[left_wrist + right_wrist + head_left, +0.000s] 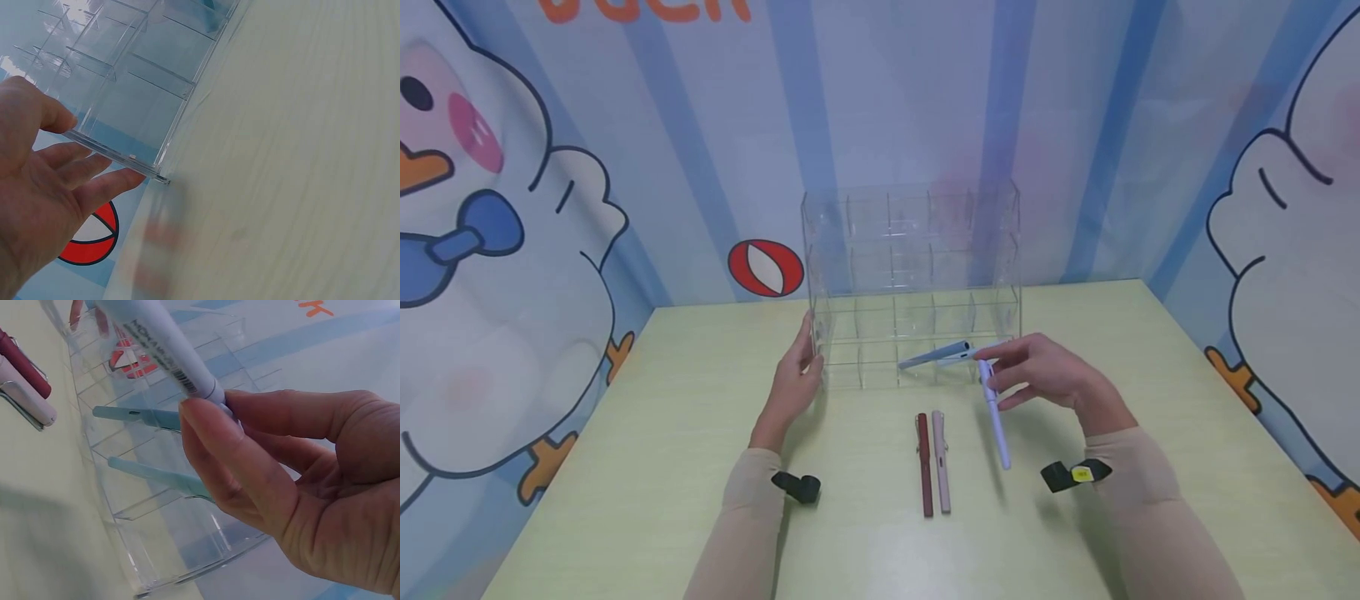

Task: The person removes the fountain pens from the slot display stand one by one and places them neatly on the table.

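Duly found lavender pen (996,415) pinched in right hand (1041,375), at near right of clear rack (914,317). Noted long axis running far to near, free end pointing near, slightly right; left hand (793,385) clamped on rack's left wall. Saw pen's barcode (184,381) in right wrist view, indiscernible from head.

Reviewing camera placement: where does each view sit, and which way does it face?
Head: head-worn, facing forward and down at the clear organizer; left hand, right hand, sleeves show.
Left wrist: worn there, facing the clear organizer's side; left hand shows.
Right wrist: worn there, facing the lilac pen; right hand shows.
Head and right wrist share the dark red pen.
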The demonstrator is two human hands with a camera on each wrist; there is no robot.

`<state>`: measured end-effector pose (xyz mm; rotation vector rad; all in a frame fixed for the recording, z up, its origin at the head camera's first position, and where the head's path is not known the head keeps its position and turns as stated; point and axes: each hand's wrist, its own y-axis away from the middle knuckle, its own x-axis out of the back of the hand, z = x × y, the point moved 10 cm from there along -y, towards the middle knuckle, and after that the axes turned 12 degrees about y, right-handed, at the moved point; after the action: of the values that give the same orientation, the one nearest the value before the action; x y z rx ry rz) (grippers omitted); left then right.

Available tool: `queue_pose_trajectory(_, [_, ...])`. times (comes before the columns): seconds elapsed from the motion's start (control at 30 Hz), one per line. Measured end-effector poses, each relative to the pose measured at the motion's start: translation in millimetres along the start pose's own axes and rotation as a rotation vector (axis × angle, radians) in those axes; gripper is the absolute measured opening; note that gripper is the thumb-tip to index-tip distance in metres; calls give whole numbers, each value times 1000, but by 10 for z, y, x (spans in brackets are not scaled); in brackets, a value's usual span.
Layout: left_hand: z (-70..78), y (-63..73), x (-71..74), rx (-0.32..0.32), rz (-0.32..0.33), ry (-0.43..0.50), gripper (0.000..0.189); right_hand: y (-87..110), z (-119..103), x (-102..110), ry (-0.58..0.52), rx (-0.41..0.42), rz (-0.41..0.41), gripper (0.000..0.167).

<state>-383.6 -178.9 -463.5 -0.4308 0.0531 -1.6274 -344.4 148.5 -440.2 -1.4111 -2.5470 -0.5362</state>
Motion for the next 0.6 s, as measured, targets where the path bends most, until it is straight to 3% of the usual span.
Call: queue_pose_trajectory(0.6, [42, 22, -5, -13, -10, 15, 74, -93, 98, -153, 23, -39, -24, 53])
